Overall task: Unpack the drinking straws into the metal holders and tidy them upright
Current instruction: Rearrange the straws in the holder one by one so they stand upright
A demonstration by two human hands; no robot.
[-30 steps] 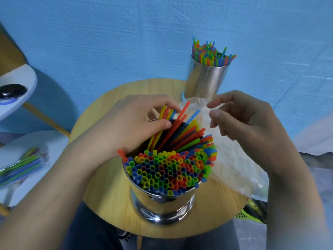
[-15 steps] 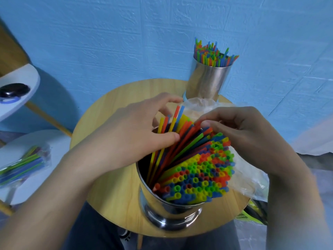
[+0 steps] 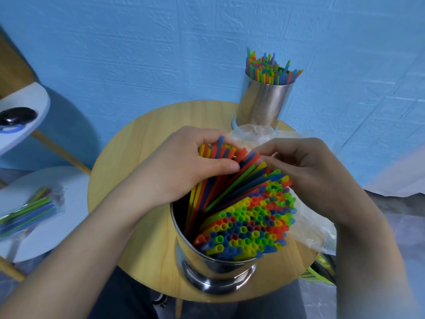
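Note:
A shiny metal holder [image 3: 207,268] stands at the near edge of the round wooden table [image 3: 142,143]. Colourful drinking straws [image 3: 250,219] fill its right side and lean toward me and to the right; its left side is a dark gap. My left hand [image 3: 184,166] grips a slanting bunch of these straws between thumb and fingers. My right hand [image 3: 305,171] curls over the far side of the bundle, fingertips on the straws. A second metal holder [image 3: 264,102] at the table's far edge holds upright straws [image 3: 269,67].
A crumpled clear plastic bag [image 3: 308,229] lies on the table under my right hand. To the left, a white stool [image 3: 57,231] carries a sealed pack of straws [image 3: 30,212]. A white shelf [image 3: 30,104] with a black object sits far left. A blue wall is behind.
The straw bundle has tipped from facing me to leaning right, opening a gap on the holder's left. My right hand came down from above the bag onto the straws.

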